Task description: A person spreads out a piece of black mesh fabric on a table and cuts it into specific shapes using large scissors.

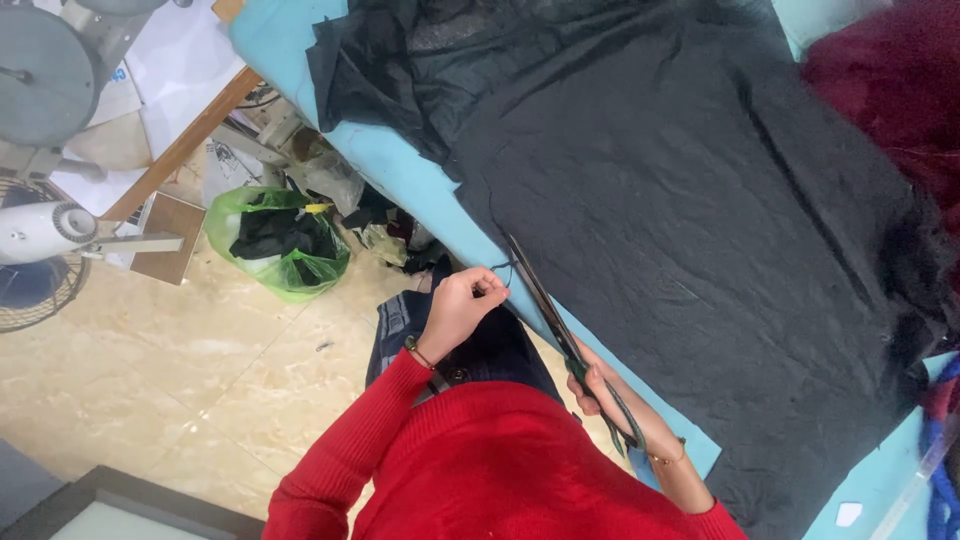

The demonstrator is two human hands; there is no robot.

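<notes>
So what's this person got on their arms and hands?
Both arms are in a ribbed red knit sweater, its sleeves pushed back from the wrists. The left hand is bare, with a thin dark band at the wrist. The right hand is bare too, with a thin gold-coloured bangle at its wrist. No gloves.

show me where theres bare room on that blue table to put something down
Little is free. The black fabric covers most of the blue table. Bare blue shows as a narrow strip along the near edge, from the fabric's folded corner down to the left hand, and a patch at the lower right corner. Around the scissors and right hand it is crowded.
</notes>
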